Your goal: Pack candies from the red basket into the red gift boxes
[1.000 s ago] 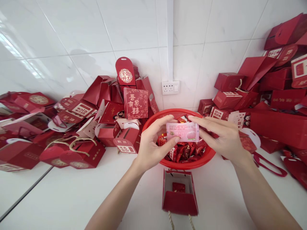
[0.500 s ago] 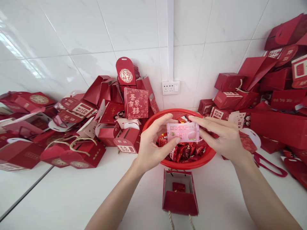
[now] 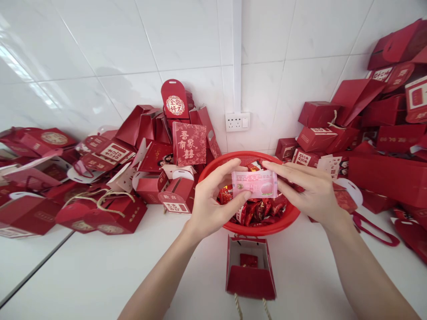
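A pink wrapped candy [image 3: 256, 182] with a peach printed on it is stretched flat between my two hands. My left hand [image 3: 210, 204] pinches its left end, thumb in front. At the right end, the fingers of my right hand [image 3: 310, 189] are closed on its edge. Below and behind the candy is a red plastic basket [image 3: 262, 231] with several shiny red wrapped sweets [image 3: 256, 212] in it. Nearer to me stands an open red gift box [image 3: 251, 283] with rope handles. Inside the box lies a small red wrapped piece [image 3: 248, 260].
Piles of red gift boxes [image 3: 113, 215] line the left side, some with rope handles. More boxes [image 3: 383, 173] are heaped on the right, beside a dark red ribbon loop [image 3: 376, 231]. A wall socket [image 3: 237, 122] sits on the tiled wall behind the basket.
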The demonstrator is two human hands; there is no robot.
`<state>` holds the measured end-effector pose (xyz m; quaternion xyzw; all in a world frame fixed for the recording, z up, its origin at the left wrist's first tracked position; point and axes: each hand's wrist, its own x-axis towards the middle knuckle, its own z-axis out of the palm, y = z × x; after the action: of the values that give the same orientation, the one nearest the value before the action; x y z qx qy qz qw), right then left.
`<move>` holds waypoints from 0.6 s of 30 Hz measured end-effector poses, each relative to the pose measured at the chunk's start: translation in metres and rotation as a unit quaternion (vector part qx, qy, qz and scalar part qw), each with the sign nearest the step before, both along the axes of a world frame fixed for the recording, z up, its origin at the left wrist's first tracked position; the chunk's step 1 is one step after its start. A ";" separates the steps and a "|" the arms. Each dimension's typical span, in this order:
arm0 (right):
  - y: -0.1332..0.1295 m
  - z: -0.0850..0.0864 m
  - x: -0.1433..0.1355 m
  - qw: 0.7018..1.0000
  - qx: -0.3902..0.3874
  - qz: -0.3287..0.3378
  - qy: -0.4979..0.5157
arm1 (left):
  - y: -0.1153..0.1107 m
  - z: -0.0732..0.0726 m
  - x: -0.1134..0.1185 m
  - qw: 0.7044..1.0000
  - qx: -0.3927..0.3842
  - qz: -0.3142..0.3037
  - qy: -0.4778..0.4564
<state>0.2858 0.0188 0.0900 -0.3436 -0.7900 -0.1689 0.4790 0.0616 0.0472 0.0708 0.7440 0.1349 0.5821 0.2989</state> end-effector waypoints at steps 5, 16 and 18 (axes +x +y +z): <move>-0.004 0.002 0.000 0.997 -0.047 0.044 0.048 | -0.002 0.003 0.000 0.999 -0.046 -0.029 -0.001; -0.016 0.020 -0.006 0.940 -0.275 0.097 0.177 | -0.007 0.013 -0.004 0.986 -0.127 -0.069 0.086; -0.017 0.020 -0.008 0.936 -0.283 0.096 0.189 | -0.008 0.013 -0.002 0.984 -0.140 -0.071 0.079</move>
<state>0.2774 0.0022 0.1097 -0.4133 -0.7292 0.1762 0.5162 0.0600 0.0395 0.0838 0.7459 0.1856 0.4742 0.4293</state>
